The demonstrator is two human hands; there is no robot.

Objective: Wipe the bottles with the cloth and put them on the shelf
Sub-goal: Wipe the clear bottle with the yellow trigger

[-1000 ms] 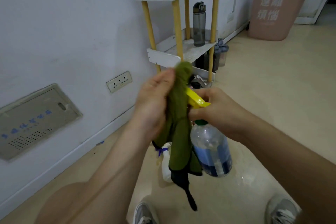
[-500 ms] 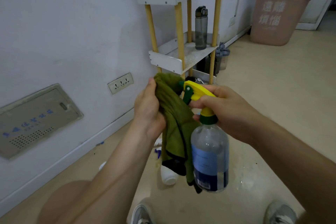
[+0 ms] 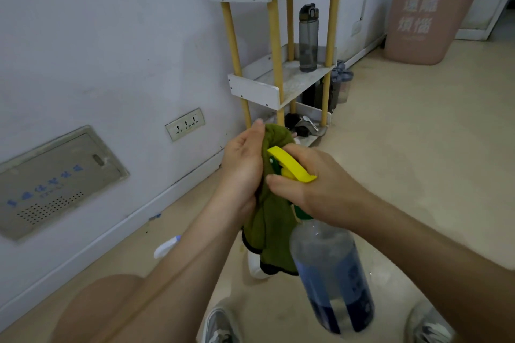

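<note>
Spray bottle (image 3: 331,273) hangs tilted in mid-air at the near centre, its clear body with a dark blue label toward the near right and its yellow trigger head (image 3: 292,167) up toward the far left; the right hand (image 3: 315,189) grips it at the neck, fingers and thumb curled round beneath the trigger, the forearm running in from the near right corner; the left hand (image 3: 242,164) stands just left of it, palm turned to the right, fingers clasped on a green cloth (image 3: 273,225) — the cloth bunches over the nozzle end and drapes down between the two wrists, touching the bottle's shoulder. The label's print is too blurred to read; at the far centre the shelf (image 3: 253,89) stands against the wall, a grey bottle (image 3: 308,39) upright on its middle tier; to the far right a pink bin (image 3: 429,17) bears pale Chinese characters in two rows — four in all; on the left wall a metal panel (image 3: 55,178) carries blue writing, unreadable.
</note>
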